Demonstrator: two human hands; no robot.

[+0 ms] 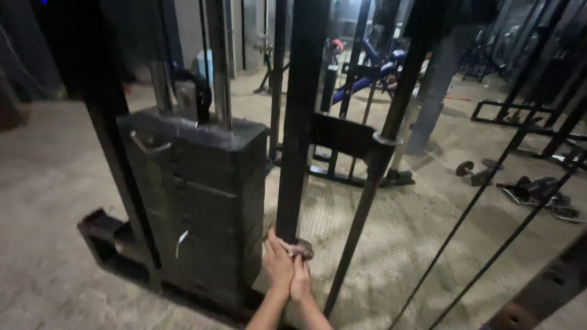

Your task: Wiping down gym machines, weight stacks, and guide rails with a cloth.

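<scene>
1. Both hands meet low on the black upright post [299, 122] of the cable machine; the left hand [277, 264] lies against the post's foot with its fingers wrapped up toward a crumpled cloth [298, 247]
2. Pressed close beside it, the right hand [301, 278] is touching the left, its fingers curled shut on the same cloth
3. That cloth sits bunched against the bottom of the post, just above the floor [49, 183], a pale pinkish wad half hidden by the fingers
4. Whether the left hand truly grips the cloth or only rests on it I cannot tell from here
5. Just left of the post stands the dark weight stack [189, 201], upright in its frame, with a silver selector pin [181, 241] sticking out of its lower front
6. A slanted black bar [379, 165] crosses just right of the post, and thin cables [489, 201] run diagonally further right
7. Well apart, on the floor at the right, lie a small dumbbell [472, 170] and some loose handles [541, 192]
8. Benches and racks [367, 67] fill the dim background
</scene>
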